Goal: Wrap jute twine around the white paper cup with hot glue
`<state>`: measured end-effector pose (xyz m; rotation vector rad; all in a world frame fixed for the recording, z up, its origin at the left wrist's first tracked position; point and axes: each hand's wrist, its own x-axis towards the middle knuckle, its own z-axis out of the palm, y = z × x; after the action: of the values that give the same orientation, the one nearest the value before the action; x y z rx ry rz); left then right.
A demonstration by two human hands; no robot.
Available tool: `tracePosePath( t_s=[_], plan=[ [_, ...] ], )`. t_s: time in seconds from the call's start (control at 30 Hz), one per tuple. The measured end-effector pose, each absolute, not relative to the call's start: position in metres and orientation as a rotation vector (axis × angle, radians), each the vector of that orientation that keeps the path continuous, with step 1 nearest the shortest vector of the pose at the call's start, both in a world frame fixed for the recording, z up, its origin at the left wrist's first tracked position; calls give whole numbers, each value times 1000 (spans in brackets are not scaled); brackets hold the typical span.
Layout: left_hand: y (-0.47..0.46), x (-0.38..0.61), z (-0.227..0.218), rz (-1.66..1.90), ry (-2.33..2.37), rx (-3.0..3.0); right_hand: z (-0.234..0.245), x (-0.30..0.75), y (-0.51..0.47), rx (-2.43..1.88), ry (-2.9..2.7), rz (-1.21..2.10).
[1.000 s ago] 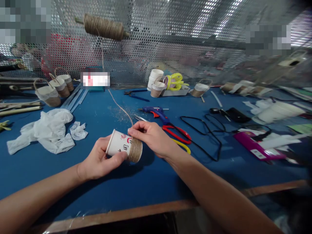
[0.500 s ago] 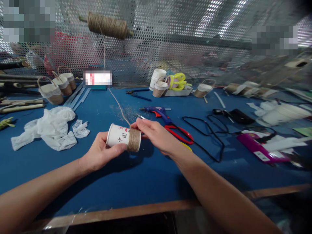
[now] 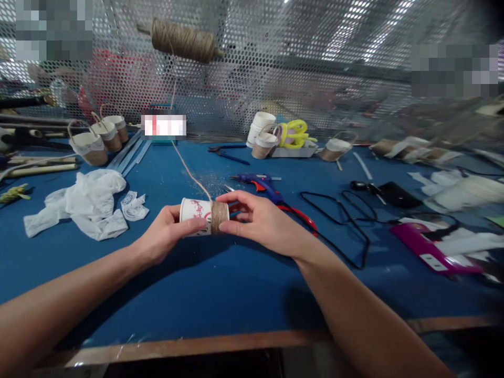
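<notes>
Blue tabletop [image 3: 189, 299], glue gun [image 3: 264, 182], white fabric [image 3: 84, 202]

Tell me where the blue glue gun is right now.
In the head view, the blue glue gun lies on the table just right of centre, beyond the right hand, with the pliers farther back and to its left.

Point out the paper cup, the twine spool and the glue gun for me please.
Paper cup [image 3: 196, 209]: head view, on its white printed side.
Twine spool [image 3: 182, 40]: head view, on the middle of the wound twine.
Glue gun [image 3: 261, 179]: head view, on its blue body.
</notes>
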<state>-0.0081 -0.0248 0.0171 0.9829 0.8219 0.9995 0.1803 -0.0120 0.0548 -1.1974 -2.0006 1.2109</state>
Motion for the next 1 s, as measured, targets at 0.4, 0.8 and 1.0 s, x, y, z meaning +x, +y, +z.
tracePosePath(
  t_s=[0.4,0.8,1.0],
  plan=[
    [-21,-5,17,1029,858,822,53,169,-19,-1261,-2069,1029],
    [-21,-6,17,1030,885,864,55,170,-16,-1205,-2203,883],
    [-22,-5,16,1037,895,897,56,168,-18,-1186,-2216,836]
  ],
)
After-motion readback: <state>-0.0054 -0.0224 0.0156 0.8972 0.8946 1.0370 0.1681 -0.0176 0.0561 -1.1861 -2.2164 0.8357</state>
